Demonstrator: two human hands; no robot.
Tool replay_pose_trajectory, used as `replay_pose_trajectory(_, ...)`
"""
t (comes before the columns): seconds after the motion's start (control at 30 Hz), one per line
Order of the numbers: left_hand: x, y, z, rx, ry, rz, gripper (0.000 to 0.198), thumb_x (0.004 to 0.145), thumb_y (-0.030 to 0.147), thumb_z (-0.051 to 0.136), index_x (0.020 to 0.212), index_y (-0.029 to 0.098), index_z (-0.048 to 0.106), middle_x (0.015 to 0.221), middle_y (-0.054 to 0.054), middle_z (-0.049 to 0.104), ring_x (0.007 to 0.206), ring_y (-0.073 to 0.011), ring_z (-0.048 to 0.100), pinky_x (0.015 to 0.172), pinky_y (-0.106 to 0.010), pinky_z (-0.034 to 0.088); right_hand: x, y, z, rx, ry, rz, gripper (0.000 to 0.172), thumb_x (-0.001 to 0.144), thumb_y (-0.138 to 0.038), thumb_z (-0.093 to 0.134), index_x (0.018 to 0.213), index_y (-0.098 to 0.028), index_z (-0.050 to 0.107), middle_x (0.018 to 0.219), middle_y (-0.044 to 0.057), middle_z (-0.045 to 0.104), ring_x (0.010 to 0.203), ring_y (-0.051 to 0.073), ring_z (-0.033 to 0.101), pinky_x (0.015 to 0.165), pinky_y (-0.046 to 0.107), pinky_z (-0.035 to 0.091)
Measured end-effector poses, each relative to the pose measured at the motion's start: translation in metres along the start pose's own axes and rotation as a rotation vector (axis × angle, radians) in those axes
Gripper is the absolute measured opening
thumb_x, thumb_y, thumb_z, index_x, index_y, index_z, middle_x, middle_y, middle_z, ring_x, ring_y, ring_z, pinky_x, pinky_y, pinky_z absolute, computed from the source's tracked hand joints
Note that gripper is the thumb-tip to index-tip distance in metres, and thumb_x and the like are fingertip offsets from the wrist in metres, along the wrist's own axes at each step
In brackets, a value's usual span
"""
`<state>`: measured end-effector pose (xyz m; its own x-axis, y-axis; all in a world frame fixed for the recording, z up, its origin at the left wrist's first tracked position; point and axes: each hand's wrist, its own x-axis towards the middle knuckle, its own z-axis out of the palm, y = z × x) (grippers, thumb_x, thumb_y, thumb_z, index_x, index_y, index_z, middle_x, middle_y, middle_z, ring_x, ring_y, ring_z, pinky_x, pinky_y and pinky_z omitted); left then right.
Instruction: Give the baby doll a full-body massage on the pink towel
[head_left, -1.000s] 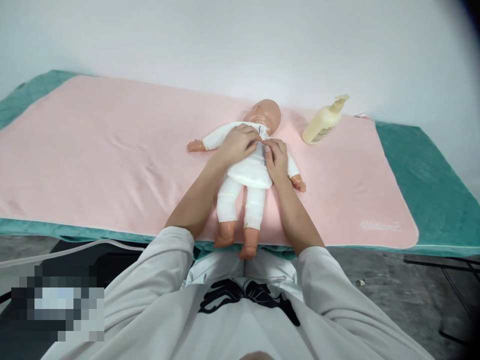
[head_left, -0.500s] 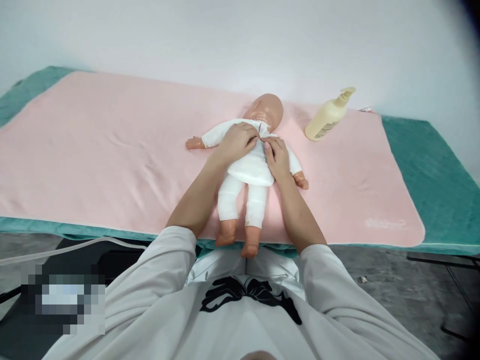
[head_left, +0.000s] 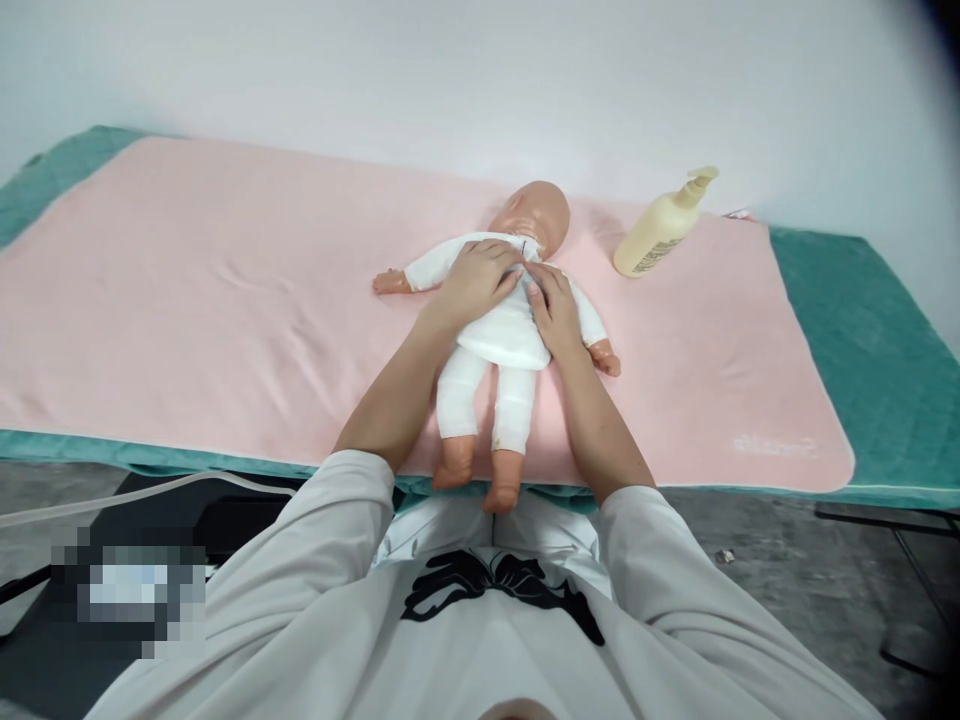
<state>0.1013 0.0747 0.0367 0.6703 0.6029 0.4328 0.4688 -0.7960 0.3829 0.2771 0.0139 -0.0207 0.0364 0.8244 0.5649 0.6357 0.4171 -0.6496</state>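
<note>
A baby doll (head_left: 502,338) in white wrapping lies with its head away from me and its feet towards me. Its face does not show. My left hand (head_left: 480,280) rests flat on the left side of the doll's upper trunk, fingers stretched towards the middle. On the other side, my right hand (head_left: 556,308) lies on the trunk with its fingers extended up and inward. The fingertips of both hands meet or nearly meet just below the doll's neck. A pale yellow pump bottle (head_left: 656,235) stands to the right of the doll, apart from my hands.
A pink mat (head_left: 187,290) covers most of the teal bed pad (head_left: 885,350), with the white wall (head_left: 465,80) behind. Below the front edge on the left is a dark chair-like surface (head_left: 45,650), partly blurred out. A white cable (head_left: 150,495) runs above it.
The fingers of my right hand have slid slightly up the doll's trunk, closer to the left fingertips. The view has shifted a little; the doll and bottle stay in place.
</note>
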Motion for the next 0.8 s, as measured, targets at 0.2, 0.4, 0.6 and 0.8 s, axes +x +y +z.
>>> replay_pose_trajectory(0.2,0.0,0.002,-0.002,0.015,-0.038,-0.023,0.039,0.098,0.029,0.037,0.121,0.017,0.066,0.129,-0.013,0.067,0.128,-0.0301,0.056,0.113,-0.049,0.037,0.001,-0.004,-0.003,0.036,-0.036,0.05,0.057,0.097,-0.071,0.034,0.128,-0.032,0.062,0.135,0.005,0.065,0.13,0.024,0.054,0.12,0.045,0.037)
replay_pose_trajectory(0.4,-0.001,-0.005,0.003,-0.052,0.003,0.0,0.047,0.103,0.041,0.032,0.129,0.017,0.063,0.137,-0.011,0.063,0.134,-0.0273,0.052,0.116,-0.049,0.035,0.001,0.001,-0.002,0.022,0.027,-0.014,0.059,0.102,-0.062,0.032,0.127,-0.02,0.063,0.131,0.01,0.067,0.127,0.022,0.057,0.116,0.045,0.043)
replay_pose_trajectory(0.6,-0.014,0.004,-0.004,-0.144,0.132,0.045,0.062,0.105,0.058,0.019,0.127,0.021,0.064,0.144,-0.005,0.058,0.135,-0.0229,0.045,0.118,-0.05,0.035,-0.008,-0.002,-0.007,0.015,0.178,-0.055,0.049,0.102,-0.059,0.034,0.121,-0.028,0.066,0.127,0.009,0.066,0.125,0.022,0.059,0.115,0.046,0.046)
replay_pose_trajectory(0.8,-0.031,0.018,-0.016,-0.321,0.172,0.097,0.043,0.102,0.045,0.04,0.099,0.019,0.074,0.105,-0.007,0.074,0.105,-0.0214,0.064,0.096,-0.039,0.047,-0.03,-0.021,-0.015,0.03,0.324,-0.03,0.045,0.102,-0.055,0.039,0.108,-0.025,0.072,0.104,0.01,0.065,0.106,0.024,0.064,0.098,0.047,0.054)
